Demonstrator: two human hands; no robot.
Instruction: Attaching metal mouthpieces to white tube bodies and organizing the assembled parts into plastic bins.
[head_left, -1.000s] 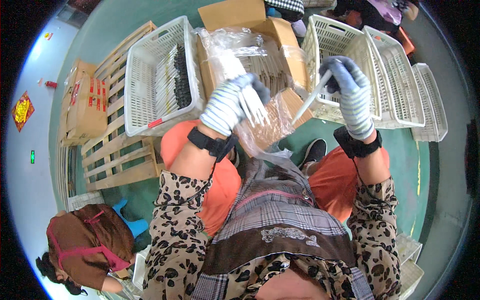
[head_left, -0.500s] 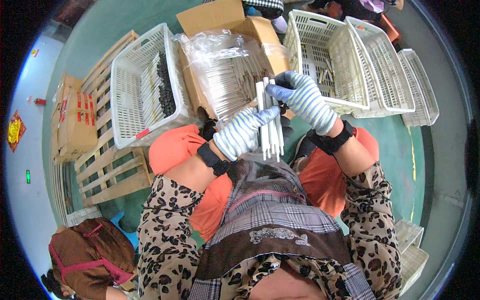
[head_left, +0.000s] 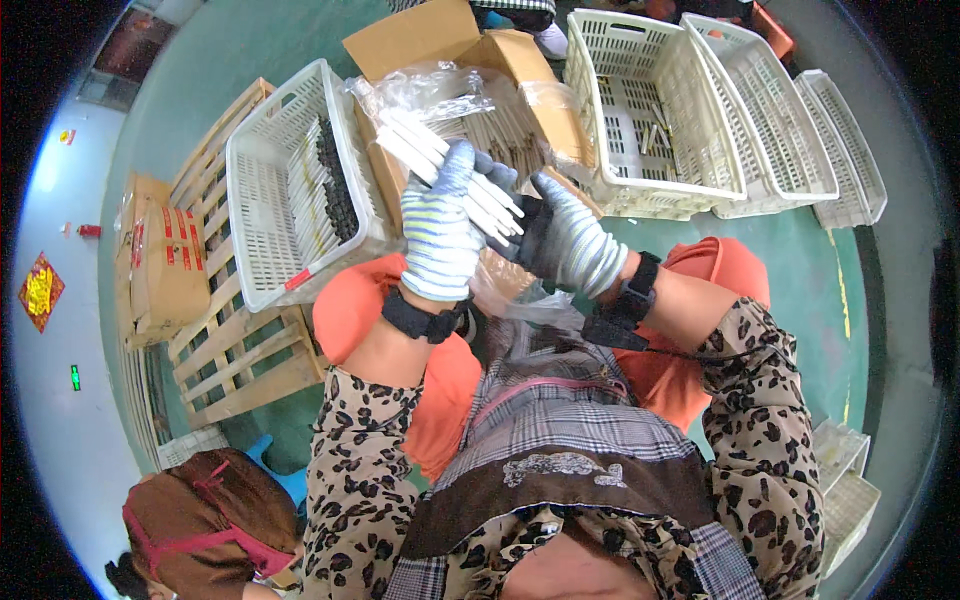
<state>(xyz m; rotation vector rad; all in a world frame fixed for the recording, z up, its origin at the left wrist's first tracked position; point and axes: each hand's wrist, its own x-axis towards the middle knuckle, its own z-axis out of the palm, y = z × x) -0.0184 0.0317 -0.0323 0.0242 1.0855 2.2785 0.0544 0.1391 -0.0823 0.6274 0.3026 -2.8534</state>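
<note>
A bundle of several slim white tubes (head_left: pixel 412 146) is gripped by my left hand (head_left: pixel 443 235), which wears a striped glove with a grey palm. The tubes slant from upper left to lower right, fanned a little at the lower end. Beside that end is my right hand (head_left: pixel 580 240), in a matching glove, thumb up and dark palm turned toward the tubes. Its fingers are apart, partly behind the tube ends; whether they touch cannot be made out. Just beyond my hands, a cardboard box (head_left: pixel 420 42) lined with clear plastic holds many similar white tubes.
Left stands a white crate (head_left: pixel 262 215) with rows of black-ended white sticks, near a wooden pallet (head_left: pixel 245 375) and a carton (head_left: pixel 170 265). At right are a crate (head_left: pixel 640 190) with a few loose sticks and more white crates (head_left: pixel 765 120). A person (head_left: pixel 210 510) is at lower left.
The tubes have gone from upright between both hands to slanting in my left hand, which moved left and up. My right hand has let go, dropped lower and turned its palm inward.
</note>
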